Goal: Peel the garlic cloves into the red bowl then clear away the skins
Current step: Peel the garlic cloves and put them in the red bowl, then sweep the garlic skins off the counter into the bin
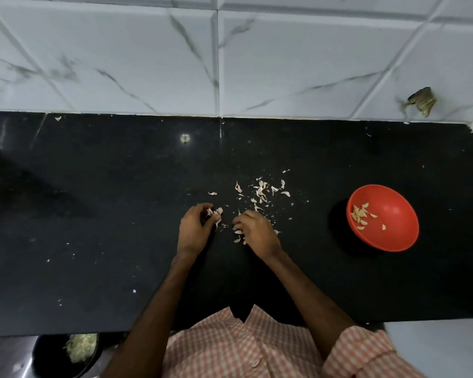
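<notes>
On the black countertop (93,214), my left hand (194,230) is curled around a bunch of pale garlic skins (216,212) that poke out past its fingertips. My right hand (256,231) lies close beside it, palm down, fingers bent over more skin scraps (238,236) on the counter. Loose garlic skins (261,190) are scattered just beyond both hands. The red bowl (393,230) sits to the right, well apart from my hands, with several peeled cloves (360,212) inside.
A white marble-tiled wall (219,55) rises behind the counter, with a damaged patch (421,100) at the right. Below the counter's near edge at the left stands a dark bin (66,356) holding pale scraps. Small specks dot the counter.
</notes>
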A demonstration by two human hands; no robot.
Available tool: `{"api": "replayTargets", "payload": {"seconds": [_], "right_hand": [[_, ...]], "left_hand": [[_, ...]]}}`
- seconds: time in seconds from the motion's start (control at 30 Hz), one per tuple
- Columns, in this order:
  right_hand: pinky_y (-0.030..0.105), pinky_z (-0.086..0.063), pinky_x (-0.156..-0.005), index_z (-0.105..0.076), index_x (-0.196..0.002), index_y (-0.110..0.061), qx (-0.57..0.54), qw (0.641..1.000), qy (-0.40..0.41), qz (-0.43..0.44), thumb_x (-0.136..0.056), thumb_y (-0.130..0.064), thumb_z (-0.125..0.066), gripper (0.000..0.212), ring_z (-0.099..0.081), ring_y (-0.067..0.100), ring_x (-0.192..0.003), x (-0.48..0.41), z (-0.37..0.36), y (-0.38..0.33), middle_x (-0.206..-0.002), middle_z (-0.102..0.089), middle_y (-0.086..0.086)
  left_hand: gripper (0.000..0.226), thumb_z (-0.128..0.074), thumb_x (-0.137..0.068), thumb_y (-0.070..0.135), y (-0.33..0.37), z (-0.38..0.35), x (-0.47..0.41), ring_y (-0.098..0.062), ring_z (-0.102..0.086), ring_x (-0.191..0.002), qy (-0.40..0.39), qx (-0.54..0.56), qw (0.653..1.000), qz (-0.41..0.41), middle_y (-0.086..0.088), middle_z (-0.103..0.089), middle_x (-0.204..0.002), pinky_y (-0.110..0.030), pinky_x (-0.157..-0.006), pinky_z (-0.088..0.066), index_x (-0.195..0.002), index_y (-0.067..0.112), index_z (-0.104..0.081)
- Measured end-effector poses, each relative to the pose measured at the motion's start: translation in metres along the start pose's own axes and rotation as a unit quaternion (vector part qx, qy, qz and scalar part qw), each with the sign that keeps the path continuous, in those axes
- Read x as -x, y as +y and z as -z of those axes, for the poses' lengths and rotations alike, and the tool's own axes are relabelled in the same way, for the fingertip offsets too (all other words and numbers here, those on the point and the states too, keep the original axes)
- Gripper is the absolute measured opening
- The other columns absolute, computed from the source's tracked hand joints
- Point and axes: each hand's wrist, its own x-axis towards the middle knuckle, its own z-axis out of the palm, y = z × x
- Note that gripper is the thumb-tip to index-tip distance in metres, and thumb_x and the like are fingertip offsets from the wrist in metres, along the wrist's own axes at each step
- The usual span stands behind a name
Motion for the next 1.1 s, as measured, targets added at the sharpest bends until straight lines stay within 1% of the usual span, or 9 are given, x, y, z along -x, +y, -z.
{"api": "replayTargets", "payload": {"seconds": [0.13, 0.27, 0.47, 0.57, 0.67, 0.77, 0.9, 1.0, 1.1], "right_hand": [[0.029, -0.055, -0.077, -0.074, -0.094, -0.006, -0.092, 0.989, 0.069, -0.098, -0.087, -0.006, -0.072, 0.007, -0.067, 0.016, -0.083, -0.005, 0.011, 0.005, -0.091, -0.071, 0.004], [0.027, -0.054, -0.075, -0.074, -0.092, -0.005, -0.097, 0.986, 0.090, -0.104, -0.085, 0.002, -0.071, 0.011, -0.066, 0.013, -0.082, -0.004, 0.016, 0.004, -0.089, -0.071, 0.003], [0.021, -0.054, -0.077, -0.074, -0.091, -0.008, -0.119, 0.982, 0.102, -0.109, -0.085, 0.010, -0.066, 0.021, -0.066, 0.006, -0.084, 0.001, 0.020, 0.008, -0.088, -0.071, -0.002], [0.022, -0.056, -0.084, -0.075, -0.104, -0.006, -0.106, 0.983, 0.110, -0.105, -0.090, 0.012, -0.057, 0.029, -0.068, 0.008, -0.092, 0.007, 0.022, 0.007, -0.098, -0.074, 0.001], [0.020, -0.054, -0.094, -0.070, -0.118, -0.004, -0.112, 0.980, 0.111, -0.123, -0.090, 0.019, -0.048, 0.042, -0.067, 0.008, -0.101, 0.015, 0.028, 0.009, -0.109, -0.073, 0.005], [0.019, -0.054, -0.086, -0.073, -0.106, -0.010, -0.108, 0.975, 0.150, -0.125, -0.091, 0.006, -0.062, 0.025, -0.065, 0.003, -0.094, 0.021, 0.036, 0.019, -0.102, -0.070, -0.001], [0.024, -0.053, -0.090, -0.072, -0.106, -0.011, -0.085, 0.964, 0.203, -0.148, -0.093, -0.002, -0.063, 0.019, -0.064, 0.012, -0.100, 0.031, 0.048, 0.041, -0.107, -0.067, 0.001], [0.035, -0.039, -0.113, -0.063, -0.130, -0.011, -0.060, 0.961, 0.207, -0.174, -0.101, -0.015, -0.055, 0.030, -0.050, 0.017, -0.132, 0.040, 0.053, 0.062, -0.138, -0.059, 0.005], [0.040, -0.011, -0.126, -0.033, -0.154, -0.014, -0.041, 0.963, 0.108, -0.245, -0.105, -0.031, -0.044, 0.053, -0.014, 0.014, -0.153, 0.042, 0.049, 0.071, -0.163, -0.027, 0.002]], "left_hand": [[0.028, -0.078, -0.082, 0.028, 0.003, -0.003, -0.001, -0.009, -0.059, -0.090, -0.043, -0.086, 0.995, -0.041, 0.008, -0.059, -0.104, -0.027, -0.079, -0.050, -0.108, 0.024, -0.069], [0.009, -0.072, -0.088, 0.024, 0.008, -0.007, 0.001, -0.010, -0.061, -0.086, -0.022, -0.098, 0.994, -0.044, 0.007, -0.062, -0.101, -0.031, -0.074, -0.051, -0.097, 0.022, -0.071], [0.013, -0.069, -0.091, 0.014, 0.004, -0.005, 0.000, -0.002, -0.064, -0.085, 0.008, 0.027, 0.999, -0.044, 0.007, -0.069, -0.096, -0.024, -0.081, -0.053, -0.094, 0.025, -0.073], [0.018, -0.066, -0.094, 0.015, 0.006, -0.004, 0.001, 0.005, -0.065, -0.092, -0.001, 0.069, 0.997, -0.030, 0.005, -0.073, -0.106, -0.022, -0.090, -0.053, -0.110, 0.020, -0.073], [0.040, -0.062, -0.095, 0.008, 0.009, -0.005, 0.004, 0.005, -0.062, -0.107, -0.088, 0.057, 0.992, -0.062, 0.009, -0.070, -0.118, -0.020, -0.102, -0.047, -0.134, 0.018, -0.060], [0.062, -0.067, -0.091, 0.004, 0.013, -0.003, 0.009, 0.008, -0.060, -0.111, -0.109, 0.072, 0.989, -0.074, 0.014, -0.067, -0.123, -0.010, -0.099, -0.044, -0.146, 0.023, -0.046], [0.058, -0.066, -0.093, 0.009, 0.008, 0.008, 0.017, 0.002, -0.060, -0.116, -0.084, 0.057, 0.988, -0.120, 0.015, -0.062, -0.132, -0.019, -0.101, -0.047, -0.145, 0.029, -0.049], [0.047, -0.055, -0.099, 0.008, -0.001, 0.019, 0.019, -0.004, -0.053, -0.127, -0.019, 0.011, 0.985, -0.173, 0.012, -0.055, -0.139, -0.025, -0.109, -0.041, -0.143, 0.024, -0.051], [0.041, -0.052, -0.101, 0.013, -0.013, 0.022, 0.010, -0.010, -0.040, -0.140, 0.014, -0.024, 0.986, -0.163, 0.006, -0.045, -0.151, -0.034, -0.117, -0.034, -0.142, 0.018, -0.053]]}}
